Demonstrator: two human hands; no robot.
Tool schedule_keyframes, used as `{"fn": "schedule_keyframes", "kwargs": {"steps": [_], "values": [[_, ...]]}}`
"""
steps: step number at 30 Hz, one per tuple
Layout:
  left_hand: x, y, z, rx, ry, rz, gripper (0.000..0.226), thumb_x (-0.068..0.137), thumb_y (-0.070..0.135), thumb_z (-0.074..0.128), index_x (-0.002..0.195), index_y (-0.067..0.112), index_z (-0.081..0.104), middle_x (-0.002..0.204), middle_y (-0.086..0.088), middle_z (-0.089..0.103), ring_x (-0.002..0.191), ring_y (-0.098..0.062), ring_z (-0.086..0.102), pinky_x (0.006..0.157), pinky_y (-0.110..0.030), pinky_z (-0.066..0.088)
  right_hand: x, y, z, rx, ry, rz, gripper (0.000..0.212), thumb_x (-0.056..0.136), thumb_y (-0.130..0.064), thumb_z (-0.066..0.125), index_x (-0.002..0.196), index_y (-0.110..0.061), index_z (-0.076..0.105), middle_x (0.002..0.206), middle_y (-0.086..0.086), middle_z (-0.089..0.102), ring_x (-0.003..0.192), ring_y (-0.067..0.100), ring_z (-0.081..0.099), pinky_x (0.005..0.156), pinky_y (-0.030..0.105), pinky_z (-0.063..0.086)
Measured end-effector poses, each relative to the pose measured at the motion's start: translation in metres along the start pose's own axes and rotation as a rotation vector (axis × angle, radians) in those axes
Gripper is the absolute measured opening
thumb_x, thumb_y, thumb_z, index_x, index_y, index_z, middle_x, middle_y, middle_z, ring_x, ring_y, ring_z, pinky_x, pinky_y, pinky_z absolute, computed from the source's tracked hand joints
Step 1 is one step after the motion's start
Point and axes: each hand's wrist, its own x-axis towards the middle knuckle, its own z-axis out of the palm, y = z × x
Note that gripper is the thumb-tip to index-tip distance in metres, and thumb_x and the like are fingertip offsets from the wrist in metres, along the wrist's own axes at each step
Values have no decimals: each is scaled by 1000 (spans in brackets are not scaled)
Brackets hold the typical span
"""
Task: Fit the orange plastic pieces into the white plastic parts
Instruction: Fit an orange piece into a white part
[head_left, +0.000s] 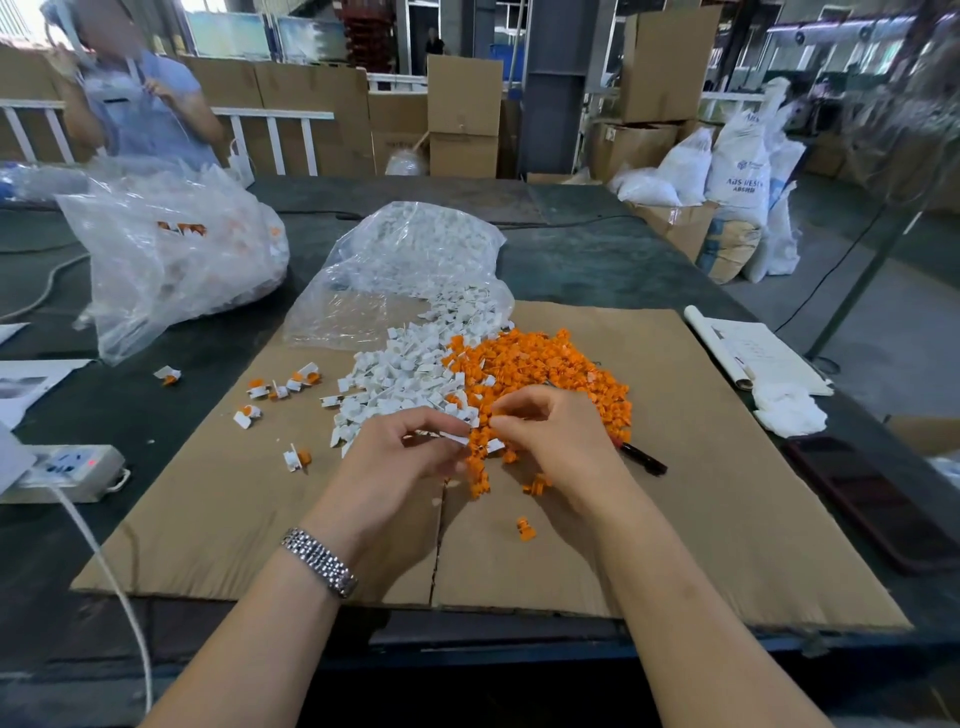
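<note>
Head view: white part (457, 439) pinched in left hand (410, 457) fingertips, held steady over cardboard (701, 467). Right hand (550, 436) fingers curl close beside it; contents unclear, likely orange piece. Orange pile (540, 369), white pile (400, 374) within reach.

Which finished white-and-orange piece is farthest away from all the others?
The finished white-and-orange piece on the dark table, left of the cardboard sheet. All other finished ones lie on the cardboard.
</note>
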Motion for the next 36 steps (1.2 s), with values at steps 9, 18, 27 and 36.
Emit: {"fn": "schedule_keyframes", "kwargs": {"steps": [9,18,27,36], "values": [[-5,0,3,-275,-49,23,22,90,-8,65,109,0,72,70,3,72,63,-6,67,59,-15,52,-6,-11,1,243,-108,-33,6,87,-17,77,93,-13,77,80,6,76,76,15,74,68,20,57],[-1,0,1,-420,41,77,38,70,9,78,107,0,75,99,-14,77,94,-25,74,91,-33,60,-17,-18,21,18,64,-188,5,91,-28,71,87,-26,70,81,-10,70,74,5,66,65,20,53],[0,-2,-5,-459,31,108,36,70,23,85,104,13,80,110,-16,76,106,-31,74,92,-34,59,-22,-20,29,116,-38,-91,10,92,-35,70,97,-29,65,91,-11,68,82,2,63,71,20,52],[2,-3,-12,-616,-111,21,25,76,-1,74,101,4,80,104,-20,76,92,-26,76,77,-25,61,-19,-17,3,95,-187,-327,22,90,-16,74,110,-23,75,92,-7,69,87,8,67,83,25,56]]}}
